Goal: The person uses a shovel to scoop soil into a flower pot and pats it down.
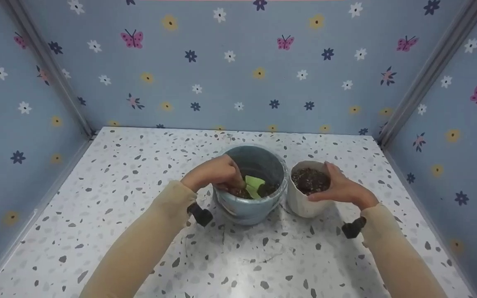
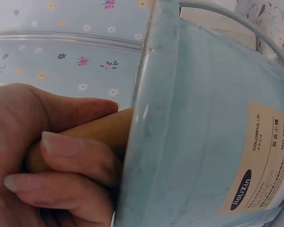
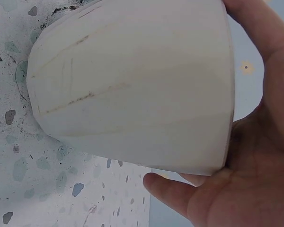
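My left hand (image 1: 220, 171) reaches over the near left rim of a light blue bucket (image 1: 249, 212). It grips the wooden handle (image 2: 102, 130) of a small trowel, whose green blade (image 1: 254, 186) is down in the bucket by dark soil (image 1: 268, 189). Just right of the bucket stands a white flower pot (image 1: 304, 205), filled with soil (image 1: 311, 181) close to its top. My right hand (image 1: 343, 188) holds that pot by the rim, thumb at the near side and fingers at the far right. The right wrist view shows the pot's stained side (image 3: 132, 90).
Bucket and pot stand on a white speckled tabletop (image 1: 139, 174). Blue patterned walls (image 1: 238, 66) enclose it at the back and both sides. A wire bail (image 2: 255, 28) hangs on the bucket's outside, and a printed label (image 2: 260, 161) is stuck there.
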Tool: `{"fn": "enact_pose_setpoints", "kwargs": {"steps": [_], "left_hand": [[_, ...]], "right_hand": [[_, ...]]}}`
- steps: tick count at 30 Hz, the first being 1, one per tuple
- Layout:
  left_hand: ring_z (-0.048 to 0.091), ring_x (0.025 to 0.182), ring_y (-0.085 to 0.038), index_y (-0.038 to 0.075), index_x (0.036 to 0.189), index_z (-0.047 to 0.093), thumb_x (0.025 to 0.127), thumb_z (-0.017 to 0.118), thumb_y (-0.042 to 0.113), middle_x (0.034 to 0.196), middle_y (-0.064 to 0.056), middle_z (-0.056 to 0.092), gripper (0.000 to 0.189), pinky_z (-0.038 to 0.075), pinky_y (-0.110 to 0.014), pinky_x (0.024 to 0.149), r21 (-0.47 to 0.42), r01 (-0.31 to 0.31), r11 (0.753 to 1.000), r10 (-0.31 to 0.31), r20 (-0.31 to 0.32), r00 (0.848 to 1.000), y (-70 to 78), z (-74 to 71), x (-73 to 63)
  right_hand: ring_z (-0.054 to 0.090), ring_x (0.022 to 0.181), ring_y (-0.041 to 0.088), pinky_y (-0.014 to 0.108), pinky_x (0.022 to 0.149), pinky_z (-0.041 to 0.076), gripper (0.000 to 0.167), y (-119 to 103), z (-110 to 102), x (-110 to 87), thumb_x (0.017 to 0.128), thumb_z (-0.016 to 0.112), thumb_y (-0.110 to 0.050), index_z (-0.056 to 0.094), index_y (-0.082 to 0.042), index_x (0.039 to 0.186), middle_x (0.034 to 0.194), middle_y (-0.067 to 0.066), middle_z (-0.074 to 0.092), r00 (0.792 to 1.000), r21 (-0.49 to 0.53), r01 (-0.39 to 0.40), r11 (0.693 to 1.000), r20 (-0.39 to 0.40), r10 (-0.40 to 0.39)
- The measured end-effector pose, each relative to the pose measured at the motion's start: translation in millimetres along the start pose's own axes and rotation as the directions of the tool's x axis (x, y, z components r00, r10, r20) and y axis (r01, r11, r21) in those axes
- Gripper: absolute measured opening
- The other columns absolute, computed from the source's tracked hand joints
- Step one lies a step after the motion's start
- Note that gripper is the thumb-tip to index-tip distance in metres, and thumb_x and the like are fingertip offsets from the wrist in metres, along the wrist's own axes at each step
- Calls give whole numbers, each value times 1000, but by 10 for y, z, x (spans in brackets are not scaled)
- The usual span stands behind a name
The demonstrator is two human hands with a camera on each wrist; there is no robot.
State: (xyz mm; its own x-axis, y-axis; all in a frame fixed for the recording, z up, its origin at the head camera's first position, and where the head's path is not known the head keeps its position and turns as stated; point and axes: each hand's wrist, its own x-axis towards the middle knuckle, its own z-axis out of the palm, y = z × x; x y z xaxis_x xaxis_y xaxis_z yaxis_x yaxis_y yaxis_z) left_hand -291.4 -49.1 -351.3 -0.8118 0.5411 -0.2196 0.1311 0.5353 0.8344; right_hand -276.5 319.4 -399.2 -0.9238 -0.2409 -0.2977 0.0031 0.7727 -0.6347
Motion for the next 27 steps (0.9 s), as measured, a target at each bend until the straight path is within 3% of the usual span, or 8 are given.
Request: {"fn": "enact_pose_setpoints", "kwargs": {"steps": [6, 9, 14, 19, 27], "left_hand": [[49, 48, -9, 7, 63, 64, 86, 59, 7, 62, -6, 61, 23, 40, -23, 45, -69, -12, 998, 10, -21, 1000, -29, -18, -39], [45, 46, -9, 5, 76, 73, 88, 61, 10, 63, -5, 63, 18, 38, -23, 44, -74, -10, 997, 5, -58, 998, -44, -42, -57], [48, 46, -10, 4, 95, 77, 91, 62, 14, 70, -9, 69, 18, 39, -24, 45, -65, -1, 998, -5, -92, 996, -64, -77, -121], [52, 48, -11, 4, 97, 76, 93, 64, 17, 76, -13, 72, 18, 37, -24, 45, -121, -16, 993, 6, -83, 997, -74, -89, -178], [52, 48, -11, 5, 100, 75, 92, 68, 21, 76, -13, 72, 19, 33, -25, 44, -172, -31, 985, 8, -134, 991, -111, -124, -207]], "right_hand": [[-4, 147, 45, 63, 113, 8, 138, 16, -20, -6, 72, 82, -57, -13, -3, 155, 161, 24, -12, 1000, 1, -6, 1000, -9, 6], [-4, 147, 45, 63, 113, 7, 138, 22, -16, -6, 72, 82, -57, -13, -3, 155, 161, 24, -13, 1000, 1, -10, 1000, -10, 10], [-4, 146, 45, 63, 113, 7, 138, 17, -3, -5, 72, 82, -57, -13, -2, 155, 161, 25, -13, 1000, -2, -7, 1000, -6, 7], [-5, 146, 45, 63, 113, 9, 136, 16, -10, -11, 75, 82, -54, -14, -2, 155, 161, 25, -14, 1000, 4, 4, 1000, 2, -4], [-3, 147, 44, 63, 113, 9, 137, 20, -13, 2, 73, 82, -55, -13, -2, 155, 161, 24, -11, 1000, -2, 7, 1000, -2, -7]]}}
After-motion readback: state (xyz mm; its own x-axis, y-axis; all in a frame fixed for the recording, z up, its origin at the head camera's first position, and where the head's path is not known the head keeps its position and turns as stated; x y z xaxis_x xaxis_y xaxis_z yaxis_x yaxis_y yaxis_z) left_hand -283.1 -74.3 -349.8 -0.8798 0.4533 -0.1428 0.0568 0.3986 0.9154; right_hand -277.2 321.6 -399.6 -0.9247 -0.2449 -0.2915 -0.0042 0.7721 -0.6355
